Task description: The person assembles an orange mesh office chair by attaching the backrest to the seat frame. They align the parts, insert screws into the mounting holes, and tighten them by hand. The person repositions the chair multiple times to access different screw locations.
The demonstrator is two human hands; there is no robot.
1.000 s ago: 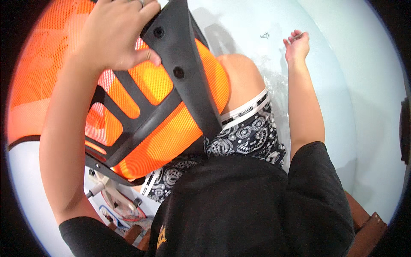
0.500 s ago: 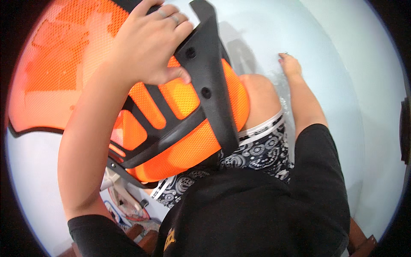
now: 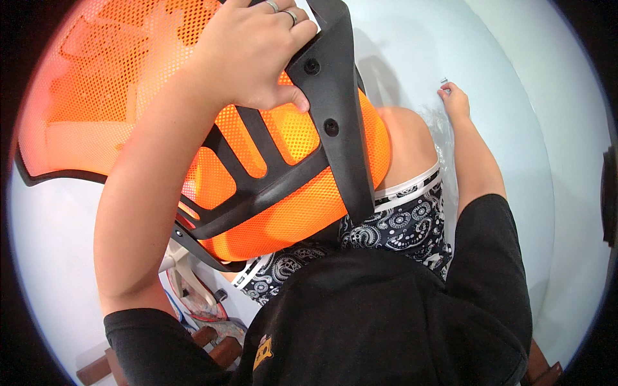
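Observation:
An orange mesh chair backrest (image 3: pixel 283 222) with a black plastic frame lies tilted across my lap. My left hand (image 3: pixel 254 58) grips the frame's upper part, fingers over its edge and thumb against the black bracket (image 3: pixel 341 96). Two dark round holes show in that bracket. Out on the pale floor to the right, my right hand (image 3: pixel 456 101) has its fingertips pinched together. Whatever they hold, if anything, is too small to make out. Just beyond those fingertips lie tiny metallic pieces (image 3: pixel 444 80), too small to name.
Clear plastic wrapping (image 3: pixel 447 141) lies on the floor beside my right leg. At the lower left are a whitish chair-base part (image 3: pixel 193 280) and brown wooden pieces (image 3: pixel 222 350). A pale wall (image 3: pixel 582 109) rises on the right.
My right hand has drawn slightly back toward me from the small metallic pieces, its fingers closing together. The left hand keeps its grip on the backrest, and the whole view has shifted slightly.

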